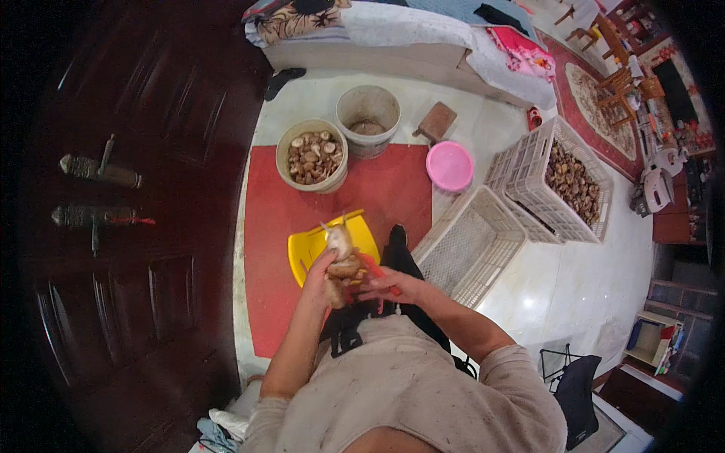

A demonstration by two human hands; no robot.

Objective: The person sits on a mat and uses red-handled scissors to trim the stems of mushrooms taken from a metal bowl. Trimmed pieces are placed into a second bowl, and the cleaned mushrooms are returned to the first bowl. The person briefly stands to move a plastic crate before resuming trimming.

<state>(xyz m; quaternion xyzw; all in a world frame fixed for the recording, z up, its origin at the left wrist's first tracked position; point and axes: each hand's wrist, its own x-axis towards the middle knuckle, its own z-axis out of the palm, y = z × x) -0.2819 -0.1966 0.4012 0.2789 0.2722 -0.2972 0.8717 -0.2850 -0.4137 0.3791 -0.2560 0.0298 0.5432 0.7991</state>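
Observation:
My left hand is shut on several brown-capped mushrooms, with a pale stem pointing up and away from me. My right hand grips a red-handled tool close against the mushrooms. Its working end is blurred and partly hidden, so I cannot tell its exact kind. Under both hands is a yellow plastic object, perhaps a small stool, standing on a red mat. Beyond it, a pale bucket holds many mushrooms, some showing cut pale stems.
A second bucket stands behind the first, near a pink plastic lid or basin and a brown block-like item. At right are a plastic crate and stacked crates with mushrooms on top. A dark door borders the left.

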